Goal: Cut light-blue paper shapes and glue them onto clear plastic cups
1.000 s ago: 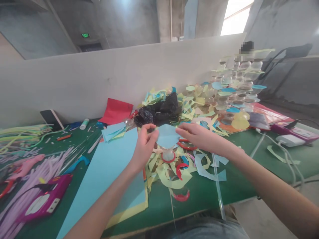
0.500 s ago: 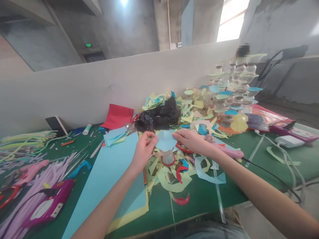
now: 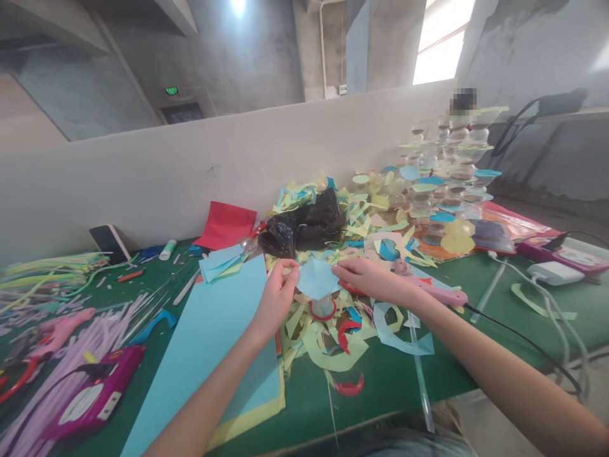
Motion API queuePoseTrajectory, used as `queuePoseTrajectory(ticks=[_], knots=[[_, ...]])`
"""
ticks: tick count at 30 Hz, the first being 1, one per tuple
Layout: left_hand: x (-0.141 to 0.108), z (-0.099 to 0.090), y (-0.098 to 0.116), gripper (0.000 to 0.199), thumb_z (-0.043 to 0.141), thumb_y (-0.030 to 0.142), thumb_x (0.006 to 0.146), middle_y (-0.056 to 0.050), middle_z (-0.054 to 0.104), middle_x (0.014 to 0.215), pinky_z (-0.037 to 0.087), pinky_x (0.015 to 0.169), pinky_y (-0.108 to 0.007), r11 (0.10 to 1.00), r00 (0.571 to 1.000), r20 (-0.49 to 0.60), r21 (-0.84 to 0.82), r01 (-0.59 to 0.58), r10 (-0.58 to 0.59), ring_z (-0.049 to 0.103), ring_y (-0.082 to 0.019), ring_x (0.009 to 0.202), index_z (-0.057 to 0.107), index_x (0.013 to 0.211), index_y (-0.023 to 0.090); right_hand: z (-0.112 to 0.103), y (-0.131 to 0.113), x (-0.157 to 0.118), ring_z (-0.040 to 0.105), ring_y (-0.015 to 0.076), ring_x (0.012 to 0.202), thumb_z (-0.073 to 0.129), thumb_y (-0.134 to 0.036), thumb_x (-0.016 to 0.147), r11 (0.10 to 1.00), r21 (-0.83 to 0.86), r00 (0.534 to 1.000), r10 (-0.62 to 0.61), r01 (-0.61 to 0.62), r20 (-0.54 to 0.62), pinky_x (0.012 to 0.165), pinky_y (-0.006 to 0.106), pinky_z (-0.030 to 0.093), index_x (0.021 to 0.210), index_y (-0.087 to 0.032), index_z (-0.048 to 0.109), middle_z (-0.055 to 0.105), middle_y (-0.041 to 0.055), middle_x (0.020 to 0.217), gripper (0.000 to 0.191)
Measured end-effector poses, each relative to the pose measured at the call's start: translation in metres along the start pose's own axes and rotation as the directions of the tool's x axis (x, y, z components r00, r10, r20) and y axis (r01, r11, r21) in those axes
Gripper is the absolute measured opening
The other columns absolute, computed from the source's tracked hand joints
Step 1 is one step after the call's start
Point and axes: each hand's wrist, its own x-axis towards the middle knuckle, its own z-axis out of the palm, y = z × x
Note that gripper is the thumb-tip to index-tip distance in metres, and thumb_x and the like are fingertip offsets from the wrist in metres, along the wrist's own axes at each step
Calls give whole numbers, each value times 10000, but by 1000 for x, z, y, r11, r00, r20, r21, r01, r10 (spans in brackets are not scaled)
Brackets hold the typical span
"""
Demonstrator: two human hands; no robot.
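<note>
A light blue paper piece (image 3: 318, 279) sits on top of a small clear cup-like piece with a red ring (image 3: 323, 309). My left hand (image 3: 280, 293) pinches the paper's left edge, thumb against forefinger. At the right edge, my right hand (image 3: 368, 278) pinches the same paper. Green, yellow and red paper scraps (image 3: 330, 349) lie around the ringed piece. Under my left forearm is a large light blue sheet (image 3: 214, 355). Just behind my hands rests a black plastic bag (image 3: 304, 225).
Stacked clear cups with paper discs (image 3: 464, 168) stand at the back right. A pink glue gun (image 3: 442, 294) lies beside my right forearm, its cord trailing right. Left are purple strips (image 3: 90, 355), a magenta box (image 3: 95, 393) and a phone (image 3: 109, 243).
The blue paper's front edge has tipped lower over the ringed piece. Both hands keep their pinch and have shifted only slightly; the whole view has moved a little.
</note>
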Motion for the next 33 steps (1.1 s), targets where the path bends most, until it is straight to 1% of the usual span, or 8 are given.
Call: queuePoseTrajectory(ticks=[4,10,16,24,28,33], knots=[[-1,0,-1,248,452,461,914,87,346,532,222,418,-183,1000,1000,22,22,-2,2,327,-83,431,472,1012,233,-2,-1,-2,287,118,544,335,-508,943,1000,13,1000,6,-6,14,528,284,240,661,-212,302,319,-44,608,411],[0,0,-2,235,459,446,912,89,333,527,223,415,-179,1000,1000,29,13,11,-12,303,-80,433,469,994,226,-2,1,-1,272,120,543,331,-526,939,1000,0,999,16,-16,48,526,282,238,666,-215,311,311,-43,619,415],[-2,1,0,235,448,450,913,99,282,509,204,414,-182,999,1000,21,38,20,-21,268,-79,425,469,986,228,-2,2,-1,265,119,551,325,-538,940,1000,-2,998,10,-10,56,526,277,239,670,-213,309,296,-43,627,422],[-2,2,-7,272,455,491,901,92,317,513,206,417,-192,999,999,21,37,29,-29,293,-87,420,479,982,232,-1,5,-1,329,123,554,331,-539,938,1000,9,998,2,-3,62,538,279,275,674,-210,359,369,-33,628,423],[-3,2,-8,291,457,501,896,88,343,515,213,419,-196,999,1000,20,44,16,-17,321,-91,418,485,989,227,-2,4,-2,353,125,563,346,-541,931,1000,24,998,4,-5,63,549,280,295,671,-208,374,401,-27,634,423],[-4,2,-11,287,460,498,894,89,328,520,227,432,-190,999,1000,2,47,-17,16,321,-92,433,492,982,226,-1,6,-1,358,128,570,341,-542,934,1000,0,998,1,-1,60,553,282,292,677,-209,375,407,-26,638,422]])
